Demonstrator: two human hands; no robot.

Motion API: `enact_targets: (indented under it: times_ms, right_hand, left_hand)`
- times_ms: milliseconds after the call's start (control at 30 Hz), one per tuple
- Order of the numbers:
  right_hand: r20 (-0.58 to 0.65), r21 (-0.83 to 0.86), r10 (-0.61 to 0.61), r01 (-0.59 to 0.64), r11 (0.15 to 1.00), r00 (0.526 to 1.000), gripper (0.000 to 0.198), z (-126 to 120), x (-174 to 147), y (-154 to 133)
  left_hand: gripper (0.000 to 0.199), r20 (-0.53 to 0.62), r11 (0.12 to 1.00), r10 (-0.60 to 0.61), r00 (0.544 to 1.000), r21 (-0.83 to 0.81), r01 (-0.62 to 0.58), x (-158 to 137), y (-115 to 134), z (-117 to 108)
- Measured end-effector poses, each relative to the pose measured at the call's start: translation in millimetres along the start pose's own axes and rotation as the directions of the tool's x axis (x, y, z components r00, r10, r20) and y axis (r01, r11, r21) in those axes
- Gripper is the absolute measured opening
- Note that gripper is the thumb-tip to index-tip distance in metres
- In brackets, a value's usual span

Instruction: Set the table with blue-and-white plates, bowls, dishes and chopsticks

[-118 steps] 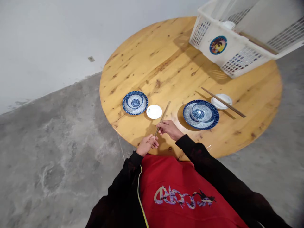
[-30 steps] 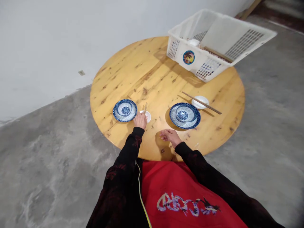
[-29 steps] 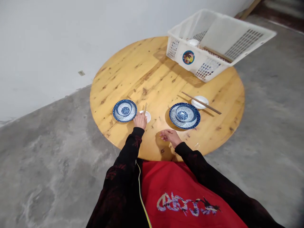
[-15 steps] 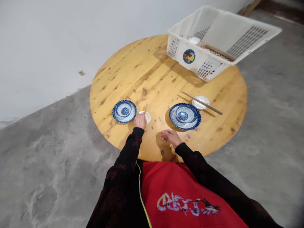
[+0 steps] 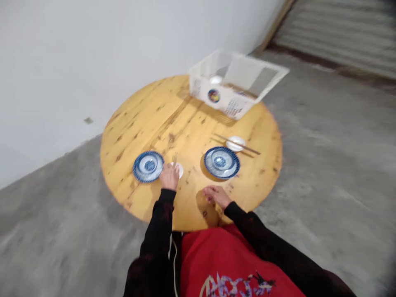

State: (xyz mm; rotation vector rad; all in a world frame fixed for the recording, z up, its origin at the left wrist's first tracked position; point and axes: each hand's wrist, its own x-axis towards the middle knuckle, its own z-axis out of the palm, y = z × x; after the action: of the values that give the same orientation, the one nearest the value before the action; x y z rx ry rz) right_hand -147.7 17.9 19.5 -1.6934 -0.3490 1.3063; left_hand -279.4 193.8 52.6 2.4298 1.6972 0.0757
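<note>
My left hand [image 5: 169, 177] is closed around a pair of chopsticks [image 5: 175, 158], whose tips stick out past the fingers. The chopsticks lie over a small white dish [image 5: 180, 170], partly hidden by the hand. Just left of it is a blue-and-white plate [image 5: 135, 168] with a matching bowl [image 5: 149, 165] on it. My right hand [image 5: 217, 195], fingers loosely bent and holding nothing, hovers at the near edge below a second blue-and-white plate [image 5: 229, 173] with its bowl [image 5: 220, 161]. Behind that, another pair of chopsticks [image 5: 250, 149] rests across a white dish [image 5: 235, 140].
A white plastic basket [image 5: 202, 93] stands at the far side of the round wooden table [image 5: 139, 119], with a white bowl [image 5: 215, 80] and other items in it. A white wall [image 5: 77, 53] rises behind on the left. Grey concrete floor [image 5: 324, 165] surrounds the table.
The view has shifted, so the table appears lower and further left, and is blurred. My left hand stays at the small dish with the chopsticks; my right hand still hovers near the table edge.
</note>
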Motion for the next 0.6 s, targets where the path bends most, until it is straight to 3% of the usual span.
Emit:
enact_targets:
  times_ms: [200,333,467,600]
  right_hand:
    - [-0.009,0.001,0.002,-0.002,1.0,1.0,0.017,-10.2,-13.3,19.8]
    - [0.106,-0.016,-0.063,0.065,0.998,0.992,0.016,-23.7,-18.1,20.1]
    - [0.195,-0.023,-0.194,0.203,0.979,0.961,0.022,-74.8,-28.3,9.1]
    - [0.171,-0.017,-0.277,0.284,0.959,0.945,0.031,-172.4,-46.6,10.7]
  left_hand:
    - [0.035,-0.297,0.973,0.143,0.944,-0.132,-0.189,-25.6,-8.6,-12.4]
    - [0.032,-0.298,0.945,0.195,0.934,-0.199,-0.261,-68.2,11.1,-11.9]
    - [0.033,-0.189,0.918,0.224,0.956,-0.289,-0.272,-117.2,73.8,1.4]
    - [0.033,-0.042,0.887,0.27,0.962,-0.378,-0.266,-165.4,172.9,30.7]
